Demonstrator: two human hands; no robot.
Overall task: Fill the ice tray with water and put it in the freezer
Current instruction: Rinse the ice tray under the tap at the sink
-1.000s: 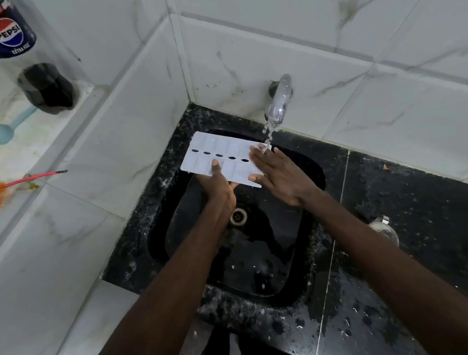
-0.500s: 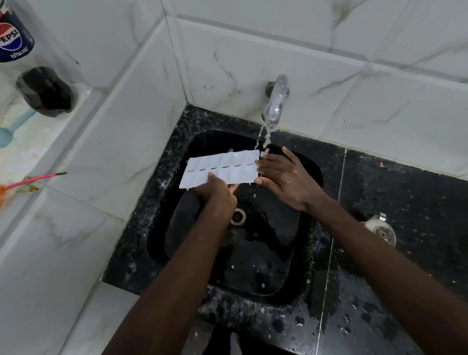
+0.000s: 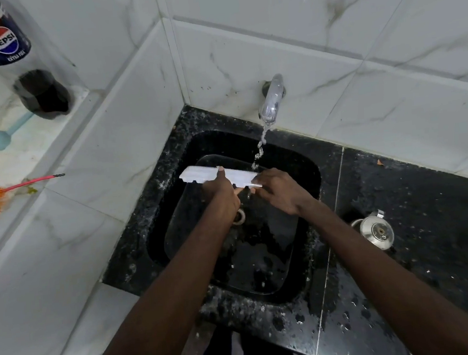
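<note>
Ice tray (image 3: 209, 174) is in the air over the sink (image 3: 309, 187), toward the bowl's 12 o'clock, and shows nearly edge-on, so it's tipped well off level. Can't tell if any cells hold water. Tap (image 3: 272, 99) at the sink's 12-1 o'clock is running, and the stream (image 3: 259, 150) lands at the tray's 3 o'clock end. Left hand (image 3: 223, 197) is clamped on the 6 o'clock long edge near the middle, thumb over the top, fingers under and out of sight. Right hand (image 3: 281, 194) has curled fingers closed on the 3 o'clock end, right by the stream; its exact grip is partly hidden. Handling, my read: thin white moulded plastic, near weightless empty, likely to twist if held by one corner. It's wet now, so expect a slick rim. Full, it gets noticeably heavier and the shallow cells will slosh over at any tilt. Best hold is the flat rim at both short ends, 9 and 3 o'clock, thumbs on top and fingers under, nothing dipping into the cells. Level it under the stream before filling counts, then carry it flat and slow to the freezer.
</note>
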